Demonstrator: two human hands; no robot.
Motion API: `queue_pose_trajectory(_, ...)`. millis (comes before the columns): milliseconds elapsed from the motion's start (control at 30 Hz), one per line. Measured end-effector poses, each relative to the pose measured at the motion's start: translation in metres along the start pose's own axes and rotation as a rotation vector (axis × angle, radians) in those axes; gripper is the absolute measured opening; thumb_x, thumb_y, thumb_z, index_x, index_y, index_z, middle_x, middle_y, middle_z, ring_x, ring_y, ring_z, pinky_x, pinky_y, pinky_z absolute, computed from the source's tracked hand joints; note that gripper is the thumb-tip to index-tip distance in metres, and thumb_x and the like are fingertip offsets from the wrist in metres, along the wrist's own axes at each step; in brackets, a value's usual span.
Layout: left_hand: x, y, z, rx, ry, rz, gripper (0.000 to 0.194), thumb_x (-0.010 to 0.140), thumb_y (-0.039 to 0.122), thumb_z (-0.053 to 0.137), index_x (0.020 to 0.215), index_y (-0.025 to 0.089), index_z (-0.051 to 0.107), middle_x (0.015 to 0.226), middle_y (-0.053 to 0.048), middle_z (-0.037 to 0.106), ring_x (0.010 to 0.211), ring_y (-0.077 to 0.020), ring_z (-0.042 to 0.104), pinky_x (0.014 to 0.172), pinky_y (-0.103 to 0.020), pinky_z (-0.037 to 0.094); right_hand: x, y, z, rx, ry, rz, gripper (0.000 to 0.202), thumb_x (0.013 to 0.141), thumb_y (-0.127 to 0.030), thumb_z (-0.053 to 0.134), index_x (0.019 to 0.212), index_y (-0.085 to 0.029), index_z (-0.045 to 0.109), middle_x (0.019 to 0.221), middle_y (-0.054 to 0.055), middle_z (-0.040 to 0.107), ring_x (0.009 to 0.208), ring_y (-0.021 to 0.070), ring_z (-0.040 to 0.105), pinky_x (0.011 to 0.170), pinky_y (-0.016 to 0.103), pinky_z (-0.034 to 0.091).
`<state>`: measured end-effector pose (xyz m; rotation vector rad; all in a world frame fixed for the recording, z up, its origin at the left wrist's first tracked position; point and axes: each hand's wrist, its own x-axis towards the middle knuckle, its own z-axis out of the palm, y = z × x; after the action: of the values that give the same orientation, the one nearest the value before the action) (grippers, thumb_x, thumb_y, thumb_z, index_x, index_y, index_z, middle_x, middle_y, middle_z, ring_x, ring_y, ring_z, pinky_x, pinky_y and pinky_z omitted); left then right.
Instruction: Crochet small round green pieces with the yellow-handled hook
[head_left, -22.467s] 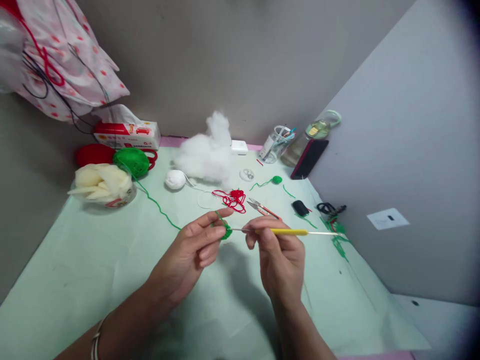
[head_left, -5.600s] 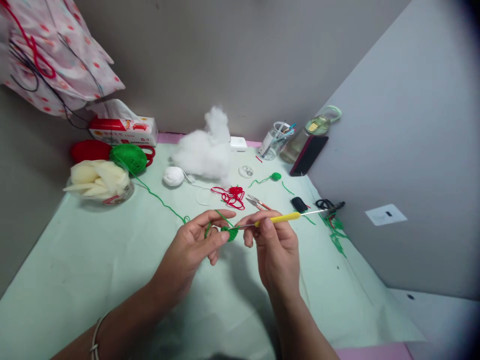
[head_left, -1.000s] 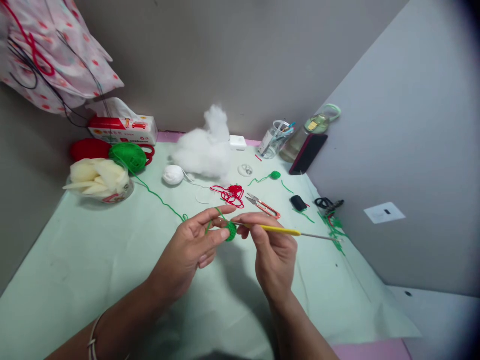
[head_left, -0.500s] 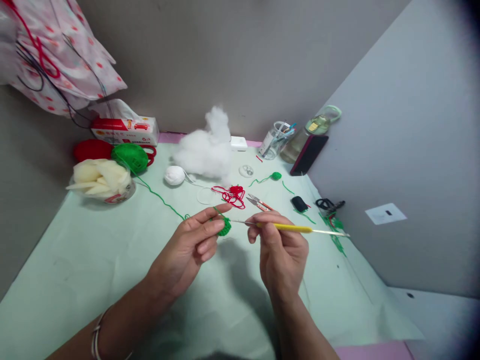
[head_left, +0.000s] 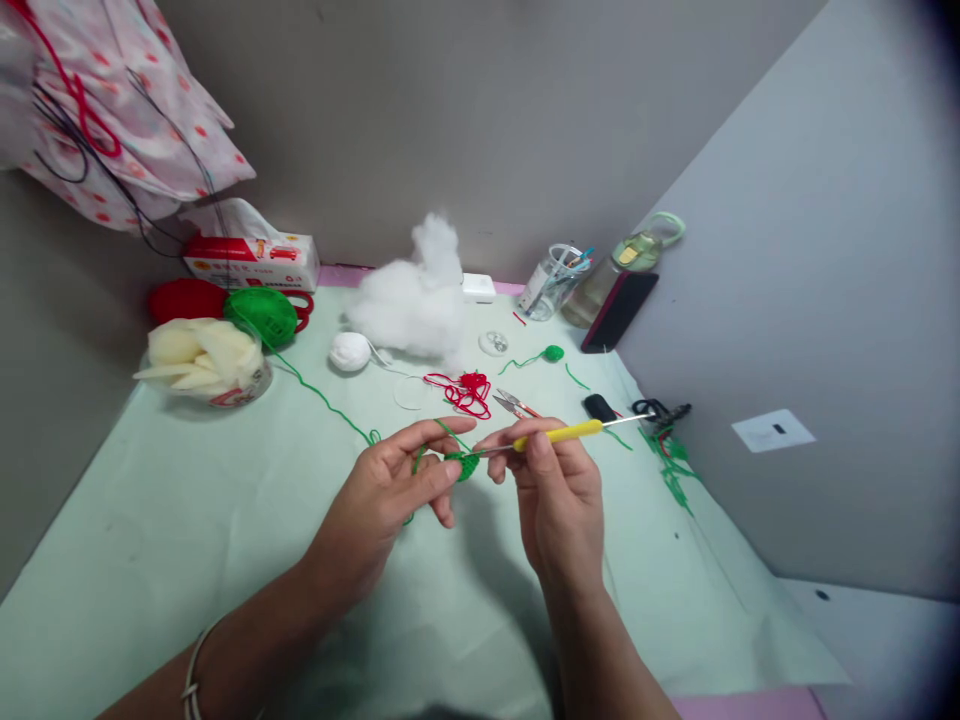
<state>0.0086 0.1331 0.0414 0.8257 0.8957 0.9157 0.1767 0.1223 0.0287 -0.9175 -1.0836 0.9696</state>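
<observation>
My left hand pinches a small green crocheted piece between thumb and fingers, with green yarn running over the raised index finger. A strand leads back to the green yarn ball at the left. My right hand grips a crochet hook by its yellow handle. The hook's thin metal tip reaches the green piece, and its other metal end points up to the right. Behind the hands lie tangled red yarn and small scissors.
White stuffing and a white yarn ball lie at the back. A tub stands left, near a tissue box. At the right are a cup, bottle, phone and black case.
The green piece and my left fingers have shifted slightly right. The hook has tilted, its rear end now higher and further left, and its tip now meets the piece.
</observation>
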Motion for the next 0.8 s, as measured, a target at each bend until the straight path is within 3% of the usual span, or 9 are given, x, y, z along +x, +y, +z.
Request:
queue_pose_trajectory(167, -0.001, -0.002, 0.000, 0.079, 0.051, 0.063, 0.029, 0.087, 0.031, 0.079, 0.116, 0.027, 0.081, 0.076, 0.003, 0.064, 0.057, -0.0099, 0.054, 0.060, -0.026, 0.046, -0.007, -0.005, 0.001, -0.200, -0.003, -0.110, 0.019, 0.106, -0.027, 0.055, 0.100, -0.021, 0.071, 0.089, 0.005, 0.079, 0.069, 0.0152, 0.071, 0.066, 0.031, 0.061)
queue_pose_trajectory(267, -0.001, -0.001, 0.003, 0.153, 0.122, 0.104, 0.031, 0.085, 0.027, 0.080, 0.116, 0.026, 0.080, 0.066, 0.005, 0.058, 0.057, -0.0108, 0.054, 0.060, -0.024, 0.047, -0.012, -0.007, 0.002, -0.391, -0.052, -0.261, 0.022, 0.105, -0.018, 0.052, 0.106, -0.023, 0.073, 0.094, 0.004, 0.079, 0.073, 0.0150, 0.071, 0.067, 0.031, 0.061)
queue_pose_trajectory(367, -0.003, 0.001, 0.006, 0.200, 0.174, 0.144, 0.034, 0.082, 0.024, 0.082, 0.116, 0.025, 0.080, 0.064, 0.005, 0.056, 0.059, -0.0117, 0.055, 0.059, -0.023, 0.048, -0.014, -0.006, 0.003, -0.438, -0.081, -0.405, 0.026, 0.104, -0.013, 0.050, 0.114, -0.024, 0.072, 0.097, 0.004, 0.079, 0.075, 0.0157, 0.071, 0.067, 0.032, 0.060)
queue_pose_trajectory(667, -0.002, 0.002, 0.007, 0.211, 0.199, 0.152, 0.035, 0.079, 0.022, 0.083, 0.113, 0.023, 0.080, 0.071, 0.004, 0.060, 0.059, -0.0110, 0.055, 0.057, -0.023, 0.049, -0.016, -0.001, 0.003, -0.609, -0.128, -0.601, 0.024, 0.103, -0.014, 0.049, 0.116, -0.023, 0.068, 0.092, 0.008, 0.079, 0.078, 0.0213, 0.075, 0.064, 0.036, 0.062)
queue_pose_trajectory(800, 0.000, 0.002, 0.009, 0.168, 0.175, 0.123, 0.042, 0.077, 0.022, 0.083, 0.118, 0.022, 0.078, 0.075, 0.004, 0.059, 0.060, -0.0104, 0.054, 0.058, -0.023, 0.051, -0.020, 0.005, 0.001, -0.792, -0.184, -0.735, 0.026, 0.101, -0.015, 0.056, 0.124, -0.022, 0.066, 0.104, 0.012, 0.082, 0.090, 0.0230, 0.078, 0.069, 0.035, 0.063)
